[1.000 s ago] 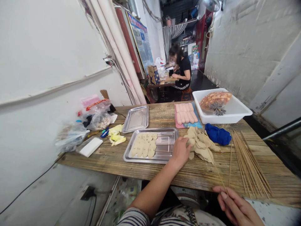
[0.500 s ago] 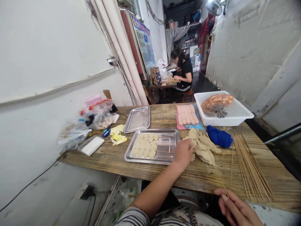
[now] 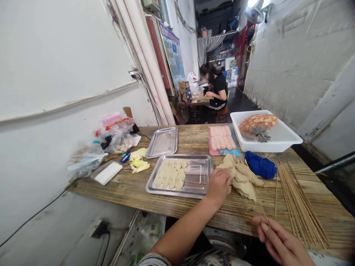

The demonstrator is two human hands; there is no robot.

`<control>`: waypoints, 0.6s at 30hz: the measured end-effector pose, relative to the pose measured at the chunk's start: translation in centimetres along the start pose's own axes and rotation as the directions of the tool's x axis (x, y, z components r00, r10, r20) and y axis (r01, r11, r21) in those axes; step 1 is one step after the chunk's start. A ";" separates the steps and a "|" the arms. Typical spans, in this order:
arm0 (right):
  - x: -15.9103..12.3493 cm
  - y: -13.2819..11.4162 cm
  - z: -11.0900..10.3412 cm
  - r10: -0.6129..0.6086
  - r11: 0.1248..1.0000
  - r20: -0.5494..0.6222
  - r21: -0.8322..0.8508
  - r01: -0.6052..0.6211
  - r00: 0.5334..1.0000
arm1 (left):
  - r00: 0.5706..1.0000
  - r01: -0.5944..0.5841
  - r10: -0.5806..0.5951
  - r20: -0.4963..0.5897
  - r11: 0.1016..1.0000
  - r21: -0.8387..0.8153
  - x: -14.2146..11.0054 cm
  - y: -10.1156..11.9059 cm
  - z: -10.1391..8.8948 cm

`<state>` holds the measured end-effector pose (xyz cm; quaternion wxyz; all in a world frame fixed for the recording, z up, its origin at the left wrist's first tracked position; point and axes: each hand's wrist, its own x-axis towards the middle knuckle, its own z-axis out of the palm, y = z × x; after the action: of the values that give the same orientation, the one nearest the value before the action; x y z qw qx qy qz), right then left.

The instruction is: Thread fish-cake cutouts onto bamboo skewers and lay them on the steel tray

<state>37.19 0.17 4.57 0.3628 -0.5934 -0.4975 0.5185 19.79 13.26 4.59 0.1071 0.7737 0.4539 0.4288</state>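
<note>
My left hand (image 3: 219, 184) rests on the wooden table (image 3: 133, 188), its fingers curled onto the near edge of a heap of flat beige food slices (image 3: 242, 177). Right beside it on the left is a steel tray (image 3: 198, 168) with several more slices laid in rows. My right hand (image 3: 280, 244), at the table's front edge, pinches the end of a thin bamboo skewer (image 3: 257, 201) that points up into the heap. A bundle of loose skewers (image 3: 298, 201) lies to the right.
An empty steel tray (image 3: 163, 142), a pink tray of sausages (image 3: 222, 138), a blue cloth (image 3: 260, 166) and a white tub (image 3: 283, 138) holding finished skewers stand farther back. Plastic bags (image 3: 116, 138) clutter the left edge. A person (image 3: 216, 88) sits at a far table.
The view has tilted, so everything sits slightly lower in frame. My left hand stays on the slice heap and my right hand keeps the skewer.
</note>
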 end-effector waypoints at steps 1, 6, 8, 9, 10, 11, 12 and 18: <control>0.9 -0.9 -0.3 -0.113 0.989 -0.068 -0.107 0.105 0.991 | 0.999 -0.025 0.025 -0.020 1.000 -0.011 0.0 0.0 0.1; 7.4 -5.2 -0.7 -0.503 0.744 -0.100 -0.555 0.372 0.858 | 0.990 -0.099 0.095 -0.101 0.994 -0.043 -0.3 -0.1 0.7; 10.2 -6.5 -0.4 -0.495 0.708 -0.060 -0.606 0.362 0.867 | 0.989 -0.088 0.078 -0.128 0.994 -0.067 -0.3 -0.4 0.8; 11.3 -6.9 -0.2 -0.481 0.692 -0.036 -0.630 0.354 0.876 | 0.989 -0.075 0.063 -0.137 0.994 -0.084 -0.3 -0.5 0.9; 12.4 -7.3 0.0 -0.465 0.676 -0.006 -0.648 0.351 0.885 | 0.989 -0.061 0.047 -0.139 0.993 -0.103 -0.3 -0.6 0.9; 13.2 -7.6 0.2 -0.447 0.662 0.031 -0.661 0.353 0.894 | 0.990 -0.050 0.033 -0.139 0.992 -0.120 -0.3 -0.7 0.9; 13.8 -7.9 0.3 -0.427 0.649 0.069 -0.671 0.359 0.901 | 0.991 -0.042 0.024 -0.135 0.990 -0.135 -0.3 -0.8 0.8; 15.3 -8.8 0.7 -0.307 0.615 0.200 -0.705 0.355 0.930 | 0.992 -0.003 -0.021 -0.125 0.981 -0.193 -0.4 -1.5 0.8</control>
<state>34.14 17.06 8.88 0.1700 -0.5703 -0.7735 0.2182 19.46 13.99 3.07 0.1545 0.7288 0.4197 0.5185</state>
